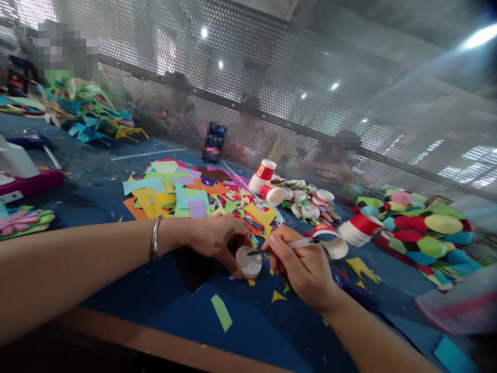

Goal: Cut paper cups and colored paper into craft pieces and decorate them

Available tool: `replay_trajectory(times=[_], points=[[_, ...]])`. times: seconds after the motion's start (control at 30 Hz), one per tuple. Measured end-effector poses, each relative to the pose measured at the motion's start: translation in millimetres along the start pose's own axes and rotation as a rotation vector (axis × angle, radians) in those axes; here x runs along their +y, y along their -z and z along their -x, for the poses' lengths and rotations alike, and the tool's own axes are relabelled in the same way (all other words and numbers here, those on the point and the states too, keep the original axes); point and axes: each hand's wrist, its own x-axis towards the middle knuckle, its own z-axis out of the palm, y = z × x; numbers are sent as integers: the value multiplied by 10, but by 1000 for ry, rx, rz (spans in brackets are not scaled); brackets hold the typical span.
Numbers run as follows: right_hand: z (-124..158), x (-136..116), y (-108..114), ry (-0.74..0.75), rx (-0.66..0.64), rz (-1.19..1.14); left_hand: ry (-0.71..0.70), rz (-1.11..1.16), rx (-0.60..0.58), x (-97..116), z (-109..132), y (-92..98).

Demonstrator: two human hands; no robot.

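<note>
My left hand (217, 237) pinches a small white paper disc (249, 262) with thin lines drawn on it, holding it on the blue table (163, 300). A silver bracelet sits on that wrist. My right hand (303, 267) is closed round a pen (289, 245) whose dark tip touches the disc's upper right edge. Both hands work just in front of a heap of coloured paper scraps (194, 199).
Red-and-white paper cups (267, 181) and cut cup bottoms lie behind the hands; another stack of cups (359, 228) lies to the right. Folded coloured paper shapes (419, 228) sit at far right. More scraps lie at back left. A perforated metal screen (272, 88) runs behind the table, with people beyond it.
</note>
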Motion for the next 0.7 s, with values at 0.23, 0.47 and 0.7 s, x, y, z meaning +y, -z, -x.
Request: replay_trajectory(times=[0.23, 0.47, 0.7], points=[[-24, -22, -35, 54, -40, 64, -14, 58, -24, -24, -6, -5], [-23, -33, -56, 26, -58, 0, 20, 81, -27, 22, 1, 7], [-7, -49, -43, -2, -74, -89, 19, 112, -45, 8, -6, -4]])
